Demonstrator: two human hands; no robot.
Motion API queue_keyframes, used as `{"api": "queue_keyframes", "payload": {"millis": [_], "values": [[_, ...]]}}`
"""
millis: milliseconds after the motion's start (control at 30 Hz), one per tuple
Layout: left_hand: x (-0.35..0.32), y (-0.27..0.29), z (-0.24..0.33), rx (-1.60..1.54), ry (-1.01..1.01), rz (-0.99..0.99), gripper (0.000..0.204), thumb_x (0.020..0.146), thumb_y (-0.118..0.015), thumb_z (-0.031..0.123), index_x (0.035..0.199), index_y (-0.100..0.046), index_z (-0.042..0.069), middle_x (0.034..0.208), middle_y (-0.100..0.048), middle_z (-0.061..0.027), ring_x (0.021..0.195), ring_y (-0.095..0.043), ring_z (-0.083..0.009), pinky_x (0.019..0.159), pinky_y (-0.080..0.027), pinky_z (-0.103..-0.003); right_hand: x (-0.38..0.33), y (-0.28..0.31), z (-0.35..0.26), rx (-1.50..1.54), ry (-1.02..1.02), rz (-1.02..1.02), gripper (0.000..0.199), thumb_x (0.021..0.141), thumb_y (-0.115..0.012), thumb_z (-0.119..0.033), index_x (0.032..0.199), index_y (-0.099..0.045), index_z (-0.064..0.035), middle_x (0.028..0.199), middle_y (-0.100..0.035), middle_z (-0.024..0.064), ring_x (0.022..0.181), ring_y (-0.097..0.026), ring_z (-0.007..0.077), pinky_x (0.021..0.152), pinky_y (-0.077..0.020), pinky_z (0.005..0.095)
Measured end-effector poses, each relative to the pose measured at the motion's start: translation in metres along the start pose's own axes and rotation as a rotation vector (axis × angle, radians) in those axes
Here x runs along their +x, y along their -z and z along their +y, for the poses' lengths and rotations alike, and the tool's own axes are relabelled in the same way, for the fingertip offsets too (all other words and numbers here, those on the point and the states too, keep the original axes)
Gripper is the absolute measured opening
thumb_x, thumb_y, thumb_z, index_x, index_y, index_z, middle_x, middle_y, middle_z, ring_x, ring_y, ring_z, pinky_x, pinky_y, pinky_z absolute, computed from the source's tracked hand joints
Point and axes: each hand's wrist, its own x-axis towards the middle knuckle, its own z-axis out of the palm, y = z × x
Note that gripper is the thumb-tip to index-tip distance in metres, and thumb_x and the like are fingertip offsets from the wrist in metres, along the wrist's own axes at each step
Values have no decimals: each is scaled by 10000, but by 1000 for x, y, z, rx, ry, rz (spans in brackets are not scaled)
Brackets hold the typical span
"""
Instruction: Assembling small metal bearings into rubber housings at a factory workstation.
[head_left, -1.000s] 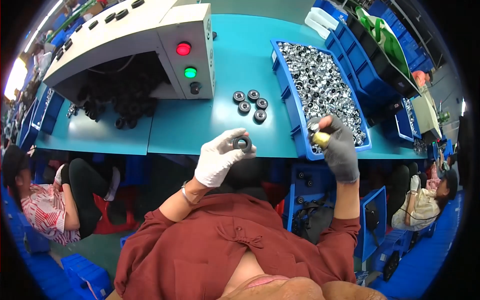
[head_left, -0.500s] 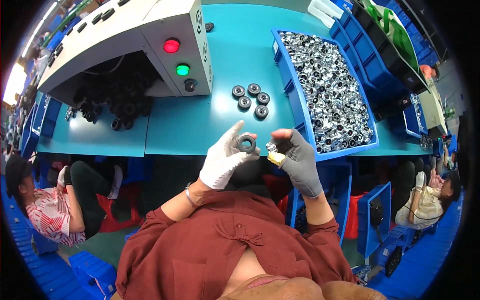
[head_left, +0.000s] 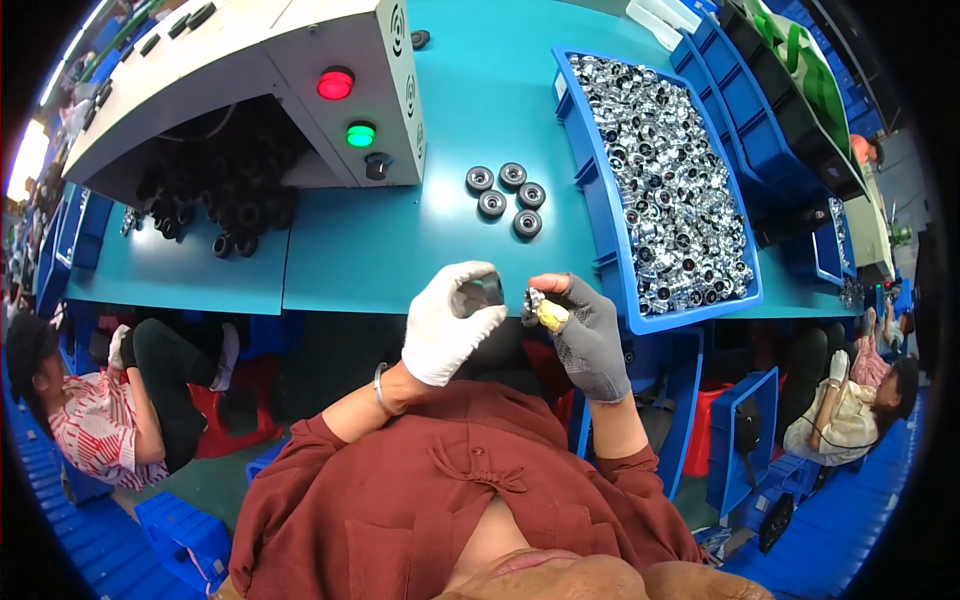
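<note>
In my white-gloved left hand (head_left: 445,325), thumb and fingers close round a small black rubber tyre (head_left: 493,289), turned nearly edge-on. Facing it, my right hand (head_left: 592,345) in a grey glove pinches a shiny chrome wheel hub (head_left: 531,302); yellow wrapping covers one of its digits. A narrow gap separates hub and tyre, both held just off the table's front edge. Beyond my hands, several black wheels with hubs fitted (head_left: 491,203) lie flat in a loose cluster on the green table (head_left: 450,255).
At right stands a blue bin (head_left: 612,262) heaped with chrome hubs, stacked blue crates (head_left: 735,110) behind it. A pale machine (head_left: 330,45) with red and green lamps occupies the left; a pile of black tyres (head_left: 240,190) fills its opening. Two seated people flank me.
The tyre has turned from face-on to nearly edge-on. My right hand has brought the hub slightly left, closer to the tyre. The view has shifted a little.
</note>
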Motion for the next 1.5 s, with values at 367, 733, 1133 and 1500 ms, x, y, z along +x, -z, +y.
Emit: {"api": "queue_keyframes", "payload": {"millis": [367, 733, 1133, 1500], "values": [[5, -17, 22, 595, -268, 22, 510, 671, -865, 36, 1148, -686, 35, 1007, -608, -73, 754, -596, -124, 678, -509, -264, -4, -21, 21, 315, -37, 26, 345, 995, -541, -62, 1322, -528, 47, 1187, -613, 73, 1064, -610, 135, 917, -510, 265], [-1, -11, 13, 747, -332, -6, 432, 817, -734, 74, 1236, -653, 5, 981, -601, -148, 905, -623, -278, 820, -513, -336, -4, -29, 42, 308, 106, 59, 325, 939, -583, 38, 1265, -575, 36, 1166, -635, 59, 1052, -615, 128, 930, -500, 269], [-8, -3, -9, 63, 141, -3, 350, 943, -683, 137, 1238, -628, -43, 1024, -689, -74, 893, -624, -114, 805, -517, -269, -1, -38, 33, -969, 790, 268, 357, 734, -677, 67, 1085, -651, 5, 1002, -631, 129, 898, -616, 288, 758, -500, 356], [-14, 0, -9, -120, 182, -72, 470, 860, -704, 8, 1314, -588, -27, 1123, -638, -63, 989, -609, -136, 880, -498, -258, -12, -26, 31, -317, 342, 129, 390, 861, -586, 77, 1248, -608, 38, 1188, -619, 104, 1094, -610, 161, 945, -501, 283]]}}
